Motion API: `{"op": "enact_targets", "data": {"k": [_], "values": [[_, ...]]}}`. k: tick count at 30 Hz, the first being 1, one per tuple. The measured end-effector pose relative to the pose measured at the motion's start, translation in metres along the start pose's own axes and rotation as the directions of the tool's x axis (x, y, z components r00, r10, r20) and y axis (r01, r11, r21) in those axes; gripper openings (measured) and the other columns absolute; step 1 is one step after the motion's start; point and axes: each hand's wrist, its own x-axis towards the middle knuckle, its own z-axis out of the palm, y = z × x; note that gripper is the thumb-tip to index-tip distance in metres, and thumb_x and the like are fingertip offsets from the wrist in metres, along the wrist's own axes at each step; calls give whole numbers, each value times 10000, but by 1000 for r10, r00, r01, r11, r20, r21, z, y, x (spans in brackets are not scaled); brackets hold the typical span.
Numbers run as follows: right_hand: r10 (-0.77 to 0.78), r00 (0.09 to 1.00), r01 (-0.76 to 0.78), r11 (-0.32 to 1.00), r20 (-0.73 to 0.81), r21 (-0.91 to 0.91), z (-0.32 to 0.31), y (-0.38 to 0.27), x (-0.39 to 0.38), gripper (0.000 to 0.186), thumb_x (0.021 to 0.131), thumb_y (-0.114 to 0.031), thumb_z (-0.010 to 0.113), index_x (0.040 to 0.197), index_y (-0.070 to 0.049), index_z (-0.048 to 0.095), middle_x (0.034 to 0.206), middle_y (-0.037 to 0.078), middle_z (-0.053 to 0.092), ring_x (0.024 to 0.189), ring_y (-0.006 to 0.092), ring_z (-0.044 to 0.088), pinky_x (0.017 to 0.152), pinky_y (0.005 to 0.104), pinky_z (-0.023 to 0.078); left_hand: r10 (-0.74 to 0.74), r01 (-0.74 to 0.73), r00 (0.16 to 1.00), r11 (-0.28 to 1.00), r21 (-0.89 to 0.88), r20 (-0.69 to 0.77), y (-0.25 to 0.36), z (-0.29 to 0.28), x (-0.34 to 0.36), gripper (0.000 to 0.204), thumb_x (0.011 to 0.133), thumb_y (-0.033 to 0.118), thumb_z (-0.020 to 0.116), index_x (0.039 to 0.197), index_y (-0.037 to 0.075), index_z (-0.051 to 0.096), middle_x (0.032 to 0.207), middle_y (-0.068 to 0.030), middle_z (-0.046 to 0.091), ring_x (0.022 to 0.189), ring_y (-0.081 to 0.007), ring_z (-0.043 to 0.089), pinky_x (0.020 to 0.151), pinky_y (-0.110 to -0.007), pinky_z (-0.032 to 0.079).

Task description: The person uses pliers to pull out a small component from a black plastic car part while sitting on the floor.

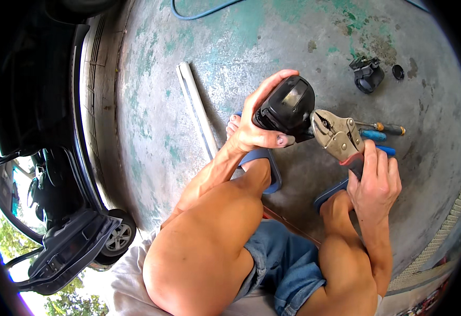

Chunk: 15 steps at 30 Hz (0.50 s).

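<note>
My left hand (251,131) is wrapped round a glossy black rounded plastic housing (289,105), thumb along its lower edge and fingers over its far side. My right hand (376,181) grips a pair of locking pliers (340,138) by its dark handle. The metal jaws of the pliers lie right beside the housing's right side. I cannot tell whether they touch it. Beyond the pliers, a screwdriver (391,128) with an orange and black handle lies on the floor with a blue-handled tool (372,135), partly hidden.
A black plastic part (367,76) and a round black cap (397,72) lie at the far right. Left of my feet is a long pale metal bar (196,108). A blue hose (199,16) curves at the back. A black car (46,131) with an open door stands left.
</note>
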Motion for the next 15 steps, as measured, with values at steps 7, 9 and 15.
{"op": "enact_targets", "data": {"k": [7, 9, 15], "values": [[101, 985, -94, 994, 143, -51, -19, -3, -4, 743, 555, -48, 829, 1263, -47, 601, 1062, 96, 629, 826, 288, 597, 728, 390, 537, -53, 54, 997, 998, 17, -54, 11, 16, -3, 1183, 476, 259, 847, 1491, -60, 328, 1317, -147, 568, 1216, -242, 571, 1089, -335, 398], [106, 981, -100, 994, 163, -50, -25, -4, -2, 734, 551, -40, 822, 1252, -46, 603, 1056, 96, 630, 819, 289, 597, 722, 392, 535, -5, 8, 1000, 996, 89, -29, 15, 15, -2, 1186, 469, 252, 850, 1489, -61, 332, 1315, -147, 570, 1206, -241, 581, 1080, -336, 410], [94, 984, -96, 995, 150, 8, -13, 7, -10, 619, 544, -26, 782, 1138, -1, 614, 973, 108, 631, 804, 296, 593, 700, 389, 525, 72, -75, 997, 956, 282, 23, 20, 22, -9, 1081, 525, 220, 831, 1472, -54, 388, 1315, -132, 569, 1207, -212, 556, 1063, -317, 392]]}}
